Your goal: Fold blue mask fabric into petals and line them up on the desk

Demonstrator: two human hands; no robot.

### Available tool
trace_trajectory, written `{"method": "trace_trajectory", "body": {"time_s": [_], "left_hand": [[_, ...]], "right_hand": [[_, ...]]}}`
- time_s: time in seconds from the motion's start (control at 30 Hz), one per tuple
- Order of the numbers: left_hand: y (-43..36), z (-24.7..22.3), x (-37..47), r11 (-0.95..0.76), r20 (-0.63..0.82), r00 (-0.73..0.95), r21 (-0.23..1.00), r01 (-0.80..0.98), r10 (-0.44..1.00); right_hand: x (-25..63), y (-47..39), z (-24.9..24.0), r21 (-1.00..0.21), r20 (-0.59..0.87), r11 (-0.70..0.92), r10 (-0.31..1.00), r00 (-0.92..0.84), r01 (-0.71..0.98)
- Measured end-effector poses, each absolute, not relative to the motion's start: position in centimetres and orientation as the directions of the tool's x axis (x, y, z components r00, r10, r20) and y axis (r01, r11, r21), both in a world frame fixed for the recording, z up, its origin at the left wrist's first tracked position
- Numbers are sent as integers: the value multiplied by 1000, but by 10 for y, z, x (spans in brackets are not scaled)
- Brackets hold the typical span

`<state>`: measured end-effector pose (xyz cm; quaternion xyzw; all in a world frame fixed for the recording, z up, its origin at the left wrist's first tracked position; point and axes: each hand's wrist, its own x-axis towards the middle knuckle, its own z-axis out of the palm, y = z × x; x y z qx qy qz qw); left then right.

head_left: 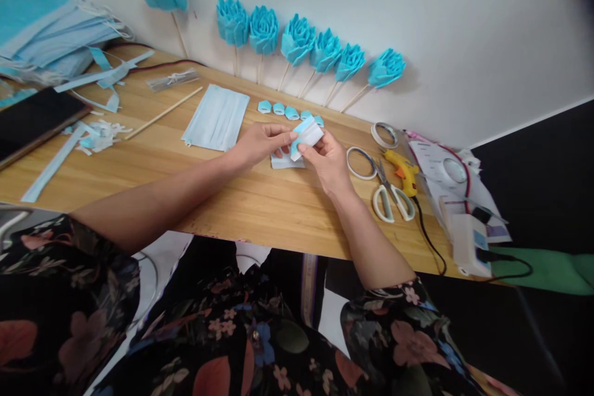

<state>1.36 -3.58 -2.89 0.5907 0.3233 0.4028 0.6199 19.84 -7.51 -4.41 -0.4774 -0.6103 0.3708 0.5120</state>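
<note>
Between my two hands is a small piece of mask fabric (310,130), blue on one side and white on the other, with a fold in it. My left hand (262,141) pinches its left edge between thumb and fingers. The right side is gripped by my right hand (329,159), thumb on top. Below it another pale piece (285,161) lies on the table, partly hidden by the hands. Just behind is a row of several small folded blue petals (292,113). A flat face mask (217,117) rests left of my left hand.
Blue fabric flowers (297,40) on sticks lean along the wall. Scissors (390,195), tape rolls (362,163) and a yellow glue gun (404,172) lie right. At left are a mask stack (51,28), a phone (37,124), fabric scraps (95,136) and a wooden stick (163,113).
</note>
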Motion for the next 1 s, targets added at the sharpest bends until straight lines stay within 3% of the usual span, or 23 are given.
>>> {"method": "trace_trajectory", "body": {"time_s": [0.23,0.5,0.77,1.0], "left_hand": [[-38,-27,13,-65,68,479,998,-21,875],[-41,-21,12,-20,-3,483,999,42,875],[-43,-13,14,89,-65,474,996,-28,878],[-43,-13,15,94,-61,486,995,-43,872]], "right_hand": [[200,-79,-35,-950,234,227,972,8,215],[203,-79,-33,-896,369,345,929,37,279],[205,-81,-24,-731,513,505,850,-119,459],[206,-78,-28,-735,488,470,867,-100,488]]}}
